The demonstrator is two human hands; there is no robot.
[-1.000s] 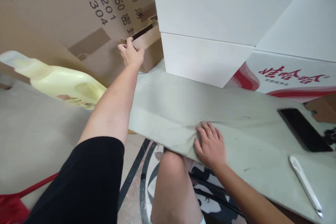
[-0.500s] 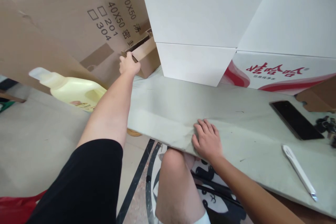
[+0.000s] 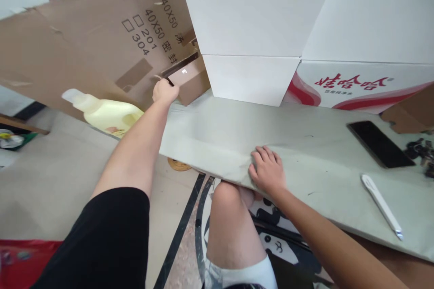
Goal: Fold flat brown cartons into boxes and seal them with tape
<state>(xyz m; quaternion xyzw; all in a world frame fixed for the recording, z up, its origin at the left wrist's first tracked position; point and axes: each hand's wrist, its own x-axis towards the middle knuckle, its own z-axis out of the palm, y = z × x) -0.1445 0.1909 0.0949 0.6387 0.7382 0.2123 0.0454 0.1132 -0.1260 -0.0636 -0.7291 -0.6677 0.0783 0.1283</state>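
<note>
1. Left grip (image 3: 165, 91) curls over the near end of the small open box (image 3: 195, 86); whether it pinches the rim or something inside, I cannot tell.
2. Just beyond this grip, the box stands between the large printed cardboard (image 3: 95, 49) and the white carton (image 3: 242, 79).
3. Step in hand: apparently handling this box or its contents. Next move likely calls for a sure hold and a steady box.
4. Well to its right, the right grip (image 3: 269, 169) rests palm down, loosely spread, on the worktop (image 3: 230, 131).
</note>
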